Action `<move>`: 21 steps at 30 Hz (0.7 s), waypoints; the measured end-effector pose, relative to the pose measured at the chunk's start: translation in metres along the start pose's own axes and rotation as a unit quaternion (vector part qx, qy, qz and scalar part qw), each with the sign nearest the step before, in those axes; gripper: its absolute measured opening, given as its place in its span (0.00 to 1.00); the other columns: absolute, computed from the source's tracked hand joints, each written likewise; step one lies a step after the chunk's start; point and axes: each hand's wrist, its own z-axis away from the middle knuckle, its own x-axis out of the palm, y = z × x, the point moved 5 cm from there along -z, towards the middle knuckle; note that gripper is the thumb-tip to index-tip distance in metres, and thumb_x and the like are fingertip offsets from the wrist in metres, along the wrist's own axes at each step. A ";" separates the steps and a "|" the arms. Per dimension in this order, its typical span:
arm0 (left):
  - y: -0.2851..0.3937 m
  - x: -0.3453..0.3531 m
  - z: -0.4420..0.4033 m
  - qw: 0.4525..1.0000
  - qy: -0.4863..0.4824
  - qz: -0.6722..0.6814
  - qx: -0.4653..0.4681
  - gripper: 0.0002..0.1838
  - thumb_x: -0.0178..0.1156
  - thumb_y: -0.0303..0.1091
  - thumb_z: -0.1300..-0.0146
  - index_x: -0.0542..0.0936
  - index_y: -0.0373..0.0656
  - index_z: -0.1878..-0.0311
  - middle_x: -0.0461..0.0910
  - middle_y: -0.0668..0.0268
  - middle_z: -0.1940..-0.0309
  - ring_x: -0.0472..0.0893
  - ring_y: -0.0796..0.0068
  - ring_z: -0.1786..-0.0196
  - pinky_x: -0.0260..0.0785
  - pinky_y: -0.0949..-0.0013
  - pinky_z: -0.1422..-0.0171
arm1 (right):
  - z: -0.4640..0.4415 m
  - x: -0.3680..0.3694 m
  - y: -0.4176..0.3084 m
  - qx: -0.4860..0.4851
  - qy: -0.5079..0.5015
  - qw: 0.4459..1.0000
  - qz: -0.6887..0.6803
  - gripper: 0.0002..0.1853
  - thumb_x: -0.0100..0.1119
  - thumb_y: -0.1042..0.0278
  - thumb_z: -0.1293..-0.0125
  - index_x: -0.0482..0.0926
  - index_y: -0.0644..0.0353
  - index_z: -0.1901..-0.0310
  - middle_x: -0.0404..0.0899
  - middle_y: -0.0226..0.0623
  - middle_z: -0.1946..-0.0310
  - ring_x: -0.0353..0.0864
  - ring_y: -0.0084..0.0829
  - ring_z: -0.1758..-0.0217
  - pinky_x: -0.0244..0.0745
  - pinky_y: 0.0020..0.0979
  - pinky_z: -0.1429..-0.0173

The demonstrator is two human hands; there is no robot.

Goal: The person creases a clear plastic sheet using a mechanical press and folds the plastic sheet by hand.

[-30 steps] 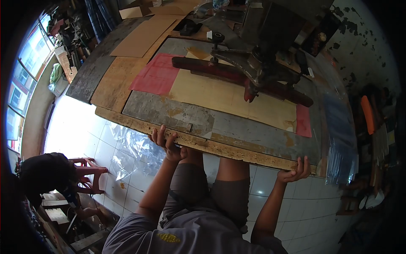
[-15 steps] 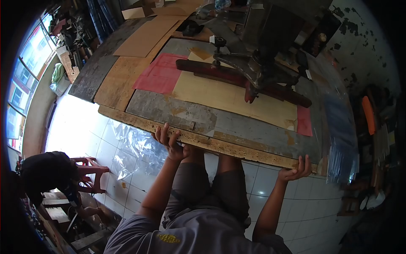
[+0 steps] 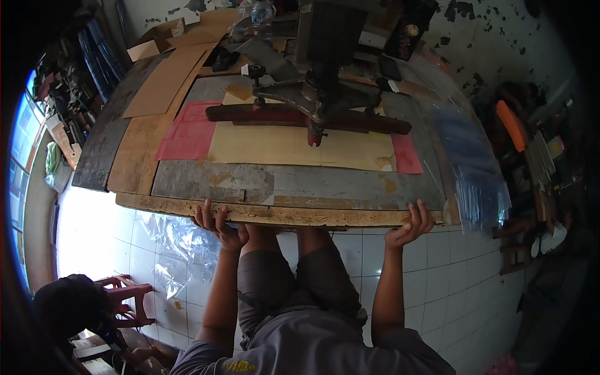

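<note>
My left hand (image 3: 220, 230) holds the front wooden edge (image 3: 312, 217) of a worktable, fingers curled over the top and thumb below. Farther right, my right hand (image 3: 409, 226) grips the same edge, its fingers also bent over it. Behind the edge lies a grey metal plate (image 3: 350, 189) with worn tape patches. On the plate is a pale yellow sheet (image 3: 300, 150), with pink material (image 3: 184, 134) at its left and a smaller pink piece (image 3: 406, 155) at its right. A dark press head with a long red bar (image 3: 262, 115) stands over the sheet; contact cannot be made out.
Cardboard (image 3: 153, 84) and a plastic bottle (image 3: 262, 15) are on the table. Clear plastic sleeves (image 3: 475, 172) hang over its right side. Crumpled clear film (image 3: 178, 250) lies on the tiled floor. At lower left, another person (image 3: 69, 306) is beside a red stool (image 3: 134, 300).
My view has turned, so the table edge looks more level and the press has shifted left in view. Both hands remain on the wooden edge.
</note>
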 end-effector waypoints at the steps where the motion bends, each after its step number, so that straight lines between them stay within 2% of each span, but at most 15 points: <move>1: 0.001 0.000 -0.001 1.000 0.001 0.001 0.000 0.29 0.49 0.57 0.27 0.70 0.52 0.30 0.63 0.49 0.22 0.55 0.38 0.18 0.40 0.28 0.16 | -0.001 0.000 -0.001 0.000 -0.001 1.000 0.000 0.30 0.26 0.51 0.12 0.82 0.57 0.43 0.81 0.40 0.36 0.70 0.44 0.27 0.58 0.52 0.23; 4: 0.006 -0.001 -0.006 1.000 0.002 -0.015 0.012 0.27 0.45 0.55 0.22 0.68 0.49 0.30 0.63 0.46 0.23 0.57 0.39 0.18 0.40 0.30 0.16 | -0.002 0.000 -0.003 0.000 -0.004 1.000 -0.007 0.30 0.26 0.51 0.12 0.82 0.57 0.43 0.81 0.40 0.36 0.70 0.44 0.28 0.58 0.52 0.23; 11: 0.005 0.004 -0.006 0.999 0.021 -0.026 0.022 0.27 0.42 0.55 0.22 0.68 0.48 0.31 0.64 0.46 0.26 0.58 0.41 0.19 0.42 0.30 0.16 | -0.007 -0.003 -0.005 -0.002 -0.019 1.000 -0.007 0.29 0.27 0.53 0.12 0.83 0.58 0.43 0.82 0.40 0.36 0.72 0.45 0.29 0.59 0.52 0.24; 21: 0.006 0.000 -0.003 1.000 0.009 -0.006 0.018 0.27 0.45 0.53 0.22 0.68 0.47 0.30 0.63 0.45 0.24 0.57 0.38 0.18 0.40 0.28 0.16 | -0.008 -0.012 -0.010 0.014 -0.055 0.998 -0.015 0.27 0.32 0.54 0.13 0.83 0.60 0.40 0.83 0.40 0.37 0.73 0.45 0.29 0.58 0.52 0.24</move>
